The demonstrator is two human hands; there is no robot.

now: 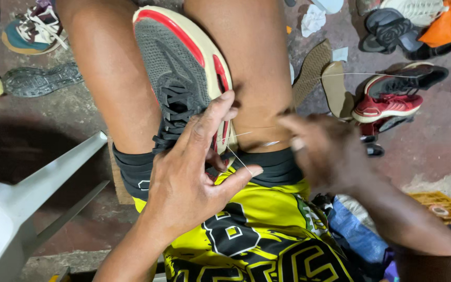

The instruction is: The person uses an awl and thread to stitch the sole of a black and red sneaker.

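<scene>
A grey mesh sports shoe (pixel 178 68) with a cream sole and red trim is wedged between my bare knees, toe pointing away from me. My left hand (pixel 194 172) lies over its laced heel end, fingers pressing on the sole's edge. A thin pale thread (pixel 238 156) runs from the shoe's side across to my right hand (pixel 324 151), which is blurred and pinches the thread just right of the shoe, against my right thigh. I cannot make out a needle. I wear yellow and black shorts (pixel 257 235).
Loose shoes and soles litter the reddish floor: a red sneaker (pixel 387 107) and dark sandals (pixel 387 31) at the right, a tan sole (pixel 311 70) beside my knee, a teal sneaker (pixel 32 31) and grey sole (pixel 40 81) at the left. A grey plastic stool (pixel 22 203) stands at the lower left.
</scene>
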